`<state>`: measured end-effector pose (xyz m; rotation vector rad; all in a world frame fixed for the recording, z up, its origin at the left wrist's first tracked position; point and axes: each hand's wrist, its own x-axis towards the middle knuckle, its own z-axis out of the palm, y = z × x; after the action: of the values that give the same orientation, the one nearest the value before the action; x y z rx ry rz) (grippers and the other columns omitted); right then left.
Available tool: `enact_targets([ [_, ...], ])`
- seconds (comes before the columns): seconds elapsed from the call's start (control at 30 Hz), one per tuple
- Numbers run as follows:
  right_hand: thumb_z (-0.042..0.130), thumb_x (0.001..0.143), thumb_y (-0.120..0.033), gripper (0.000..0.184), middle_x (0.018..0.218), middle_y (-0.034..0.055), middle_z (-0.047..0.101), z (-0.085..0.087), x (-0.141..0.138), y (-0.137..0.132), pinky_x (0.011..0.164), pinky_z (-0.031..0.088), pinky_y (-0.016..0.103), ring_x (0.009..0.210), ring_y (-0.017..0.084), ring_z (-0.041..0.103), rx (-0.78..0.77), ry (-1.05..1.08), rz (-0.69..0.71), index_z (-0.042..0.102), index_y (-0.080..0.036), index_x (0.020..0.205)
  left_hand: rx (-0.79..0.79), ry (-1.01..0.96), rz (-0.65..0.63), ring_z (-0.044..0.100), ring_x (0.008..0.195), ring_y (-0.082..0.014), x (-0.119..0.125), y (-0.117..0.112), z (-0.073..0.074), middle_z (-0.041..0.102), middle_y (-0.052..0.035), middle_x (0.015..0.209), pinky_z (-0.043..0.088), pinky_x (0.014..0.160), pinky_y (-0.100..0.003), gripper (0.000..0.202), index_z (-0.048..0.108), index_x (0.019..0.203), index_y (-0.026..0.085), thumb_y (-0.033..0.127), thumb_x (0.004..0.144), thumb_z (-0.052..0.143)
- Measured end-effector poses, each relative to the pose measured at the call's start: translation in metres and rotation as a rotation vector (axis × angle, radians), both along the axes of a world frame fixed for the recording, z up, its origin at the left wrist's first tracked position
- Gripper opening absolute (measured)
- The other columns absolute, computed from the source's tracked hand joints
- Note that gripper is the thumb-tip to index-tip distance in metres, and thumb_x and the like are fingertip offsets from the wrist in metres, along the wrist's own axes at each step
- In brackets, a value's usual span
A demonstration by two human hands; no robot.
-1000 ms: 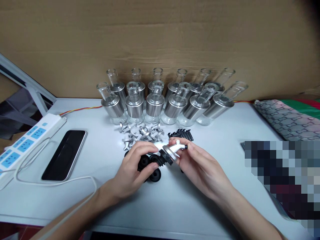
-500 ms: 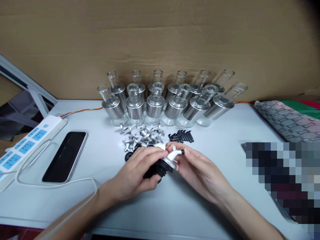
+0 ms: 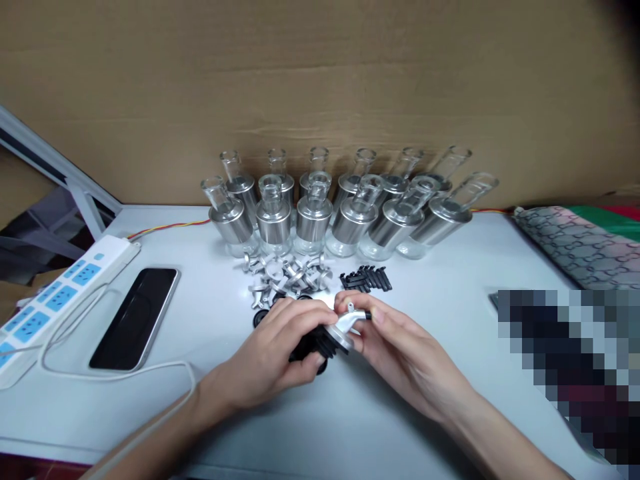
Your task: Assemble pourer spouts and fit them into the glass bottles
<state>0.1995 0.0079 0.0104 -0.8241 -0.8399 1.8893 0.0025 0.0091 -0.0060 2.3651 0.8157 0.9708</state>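
A silver bottle pourer (image 3: 345, 327) with a bent spout is between my two hands, tilted to the right. Its black ribbed stopper (image 3: 326, 343) sits under the silver collar, partly covered by fingers. My left hand (image 3: 277, 347) is closed around the stopper and collar from the left. With thumb and fingers, my right hand (image 3: 407, 350) pinches the spout's end, where a short black tip (image 3: 369, 315) shows. Behind the hands lie a pile of silver pourer spouts (image 3: 295, 273) and a group of small black parts (image 3: 367, 277). Black stoppers (image 3: 260, 318) lie partly hidden behind my left hand.
Two rows of glass bottles with metal sleeves (image 3: 313, 223) stand along the cardboard wall (image 3: 320, 80). A phone (image 3: 135, 320) and a power strip (image 3: 55, 300) with a white cable are at left. At right lie a patterned item (image 3: 575, 243) and a blurred-out object.
The view has shifted slightly, so the scene sits a little lower and to the right. Both hands keep their hold on the pourer, which is turned very slightly.
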Motion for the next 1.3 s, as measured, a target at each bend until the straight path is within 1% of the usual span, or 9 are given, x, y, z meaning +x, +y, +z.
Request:
enact_targets([
  [0.2, 0.066, 0.082, -0.044, 0.020, 0.101, 0.0044, 0.058, -0.001, 0.001, 0.000, 0.080, 0.052, 0.028, 0.087, 0.016, 0.058, 0.013, -0.020, 0.004, 0.071, -0.026, 0.088, 0.047, 0.017, 0.006, 0.054, 0.110, -0.0178, 0.002, -0.002, 0.002, 0.059, -0.0099, 0.116, 0.044, 0.094, -0.029, 0.028, 0.040, 0.125, 0.017, 0.024, 0.098, 0.040],
  [0.5, 0.070, 0.078, -0.046, 0.023, 0.097, 0.0041, 0.065, -0.001, 0.003, 0.002, 0.086, 0.051, 0.032, 0.089, 0.017, 0.062, -0.047, -0.041, -0.005, 0.073, -0.025, 0.089, 0.087, 0.074, 0.056, 0.053, 0.110, -0.0188, 0.003, -0.002, 0.000, 0.057, -0.0113, 0.118, 0.046, 0.094, -0.032, 0.029, 0.037, 0.126, 0.017, 0.013, 0.097, 0.034],
  [0.63, 0.068, 0.079, -0.047, 0.026, 0.091, 0.0041, 0.069, -0.004, 0.007, 0.005, 0.084, 0.051, 0.033, 0.087, 0.018, 0.064, -0.045, -0.168, 0.000, 0.072, -0.024, 0.091, 0.038, 0.125, 0.047, 0.054, 0.107, -0.0202, 0.001, -0.002, 0.006, 0.056, -0.0115, 0.118, 0.047, 0.094, -0.035, 0.032, 0.037, 0.129, 0.017, 0.014, 0.097, 0.033],
  [0.73, 0.067, 0.080, -0.045, 0.024, 0.075, -0.0003, 0.065, -0.004, 0.009, 0.007, 0.073, 0.050, 0.026, 0.074, 0.014, 0.061, 0.072, -0.390, -0.108, 0.069, -0.025, 0.091, 0.018, 0.124, 0.050, 0.054, 0.107, -0.0213, 0.000, -0.002, 0.008, 0.054, -0.0119, 0.118, 0.049, 0.094, -0.037, 0.037, 0.035, 0.134, 0.019, 0.016, 0.097, 0.035],
  [0.8, 0.067, 0.080, -0.042, 0.019, 0.067, -0.0030, 0.059, -0.001, 0.010, 0.007, 0.063, 0.047, 0.021, 0.065, 0.011, 0.056, 0.192, -0.539, -0.188, 0.067, -0.024, 0.087, 0.023, 0.111, 0.058, 0.054, 0.110, -0.0209, 0.000, -0.002, 0.007, 0.052, -0.0122, 0.119, 0.050, 0.095, -0.034, 0.042, 0.033, 0.137, 0.019, 0.015, 0.096, 0.035],
  [0.87, 0.064, 0.082, -0.037, 0.013, 0.066, -0.0036, 0.058, 0.002, 0.010, 0.005, 0.058, 0.045, 0.019, 0.061, 0.010, 0.055, 0.301, -0.627, -0.191, 0.064, -0.024, 0.082, 0.036, 0.098, 0.069, 0.054, 0.112, -0.0194, 0.000, -0.002, 0.005, 0.050, -0.0123, 0.121, 0.051, 0.094, -0.030, 0.047, 0.030, 0.141, 0.020, 0.013, 0.095, 0.034],
  [0.97, 0.062, 0.082, -0.028, 0.006, 0.077, -0.0015, 0.064, 0.004, 0.006, -0.001, 0.067, 0.050, 0.021, 0.071, 0.012, 0.061, 0.431, -0.692, -0.104, 0.064, -0.024, 0.085, 0.070, 0.087, 0.075, 0.053, 0.116, -0.0182, 0.000, -0.002, 0.001, 0.049, -0.0123, 0.122, 0.050, 0.096, -0.027, 0.051, 0.027, 0.144, 0.020, 0.011, 0.095, 0.035],
  [1.07, 0.065, 0.079, -0.023, 0.013, 0.091, 0.0008, 0.068, 0.001, 0.002, -0.007, 0.077, 0.051, 0.025, 0.084, 0.015, 0.064, 0.526, -0.762, -0.104, 0.063, -0.024, 0.091, 0.087, 0.072, 0.080, 0.054, 0.118, -0.0188, 0.001, -0.001, -0.003, 0.052, -0.0121, 0.124, 0.049, 0.100, -0.030, 0.049, 0.027, 0.144, 0.021, 0.013, 0.096, 0.036],
  [1.3, 0.067, 0.075, -0.021, 0.019, 0.090, 0.0019, 0.072, -0.002, -0.001, -0.006, 0.076, 0.055, 0.027, 0.083, 0.017, 0.067, 0.623, -0.820, -0.136, 0.063, -0.024, 0.093, -0.001, -0.032, 0.084, 0.056, 0.115, -0.0188, 0.003, -0.002, -0.003, 0.058, -0.0108, 0.122, 0.050, 0.099, -0.031, 0.038, 0.038, 0.135, 0.021, 0.023, 0.097, 0.044],
])
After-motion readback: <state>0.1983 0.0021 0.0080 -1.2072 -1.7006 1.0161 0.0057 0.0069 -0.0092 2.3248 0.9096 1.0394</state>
